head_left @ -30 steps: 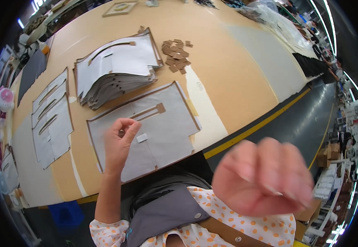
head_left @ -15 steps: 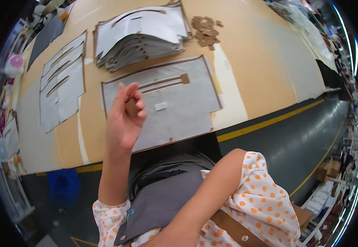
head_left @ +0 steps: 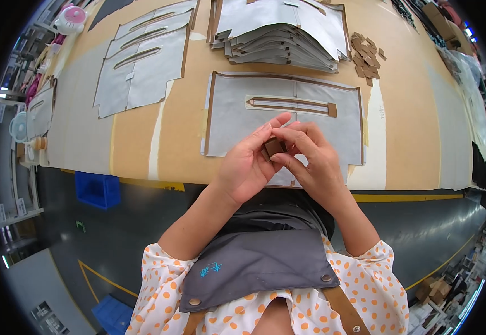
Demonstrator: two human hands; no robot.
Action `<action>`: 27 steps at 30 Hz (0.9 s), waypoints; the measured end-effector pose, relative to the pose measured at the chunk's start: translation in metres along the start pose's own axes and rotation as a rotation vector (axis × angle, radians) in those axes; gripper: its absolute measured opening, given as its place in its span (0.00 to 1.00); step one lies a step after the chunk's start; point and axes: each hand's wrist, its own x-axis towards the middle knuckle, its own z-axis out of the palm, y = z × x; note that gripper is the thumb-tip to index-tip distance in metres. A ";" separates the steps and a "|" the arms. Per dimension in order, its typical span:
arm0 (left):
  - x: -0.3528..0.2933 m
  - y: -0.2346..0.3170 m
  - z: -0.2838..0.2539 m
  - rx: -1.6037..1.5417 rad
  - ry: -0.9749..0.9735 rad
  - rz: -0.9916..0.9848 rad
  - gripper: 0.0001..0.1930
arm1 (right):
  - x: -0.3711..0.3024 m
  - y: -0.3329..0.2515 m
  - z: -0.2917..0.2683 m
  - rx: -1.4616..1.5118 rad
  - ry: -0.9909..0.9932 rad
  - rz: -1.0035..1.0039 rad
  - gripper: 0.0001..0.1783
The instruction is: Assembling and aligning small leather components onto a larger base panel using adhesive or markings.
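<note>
My left hand (head_left: 249, 163) is cupped palm-up around a few small brown square pieces (head_left: 273, 147), held above the near edge of the table. My right hand (head_left: 315, 162) meets it from the right, thumb and fingers pinching at the same pieces. Just beyond both hands lies a grey flat panel (head_left: 231, 128) with brown edging and a long slot framed in brown. A brown square (head_left: 332, 109) sits at the right end of that slot. My hands cover the panel's lower middle.
Behind the panel stands a stack of similar grey panels (head_left: 282, 47), with a loose pile of brown squares (head_left: 367, 58) to its right. More slotted panels (head_left: 142, 72) overlap at the left. A blue crate (head_left: 97, 190) is on the floor at left.
My right hand has come up from near my body to the brown pieces in my left hand. The head view has shifted, so the table stuff appears further right.
</note>
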 end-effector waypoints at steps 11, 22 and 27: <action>0.000 -0.003 0.006 0.092 0.217 0.002 0.22 | -0.004 0.026 0.018 -0.246 0.063 -0.212 0.21; 0.003 -0.005 0.001 0.069 0.252 -0.025 0.21 | -0.001 0.032 0.017 -0.351 0.068 -0.349 0.22; 0.005 -0.004 0.000 0.025 0.244 -0.060 0.20 | -0.002 0.037 0.015 -0.240 0.086 -0.330 0.17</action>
